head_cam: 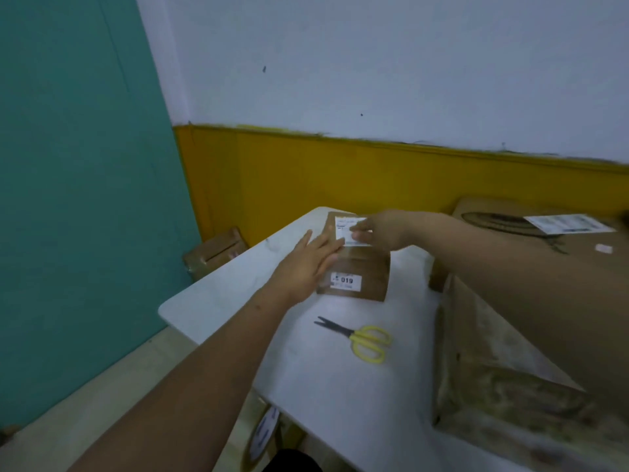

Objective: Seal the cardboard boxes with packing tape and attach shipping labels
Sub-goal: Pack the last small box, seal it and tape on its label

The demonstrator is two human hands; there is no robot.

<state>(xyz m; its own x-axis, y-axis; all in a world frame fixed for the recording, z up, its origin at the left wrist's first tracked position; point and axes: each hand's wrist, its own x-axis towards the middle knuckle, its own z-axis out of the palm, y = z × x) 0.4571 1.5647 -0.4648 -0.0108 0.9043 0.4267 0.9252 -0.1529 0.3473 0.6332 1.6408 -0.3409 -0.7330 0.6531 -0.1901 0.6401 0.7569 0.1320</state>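
The small cardboard box (359, 267) lies flat at the far end of the white table (238, 287), a sticker reading 019 (346, 280) on its near part. The left hand (306, 264) rests on the box's left side, fingers straight and flat. The right hand (381, 229) presses a white shipping label (343, 226) onto the far part with extended fingers. Yellow-handled scissors (360, 338) lie nearer on the table. A large labelled carton (510, 301) stands at right.

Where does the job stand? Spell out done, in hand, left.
Done: the big box at right carries a label. In hand: left hand steadies the small box while right hand presses on its shipping label. Left: possibly the floor box.
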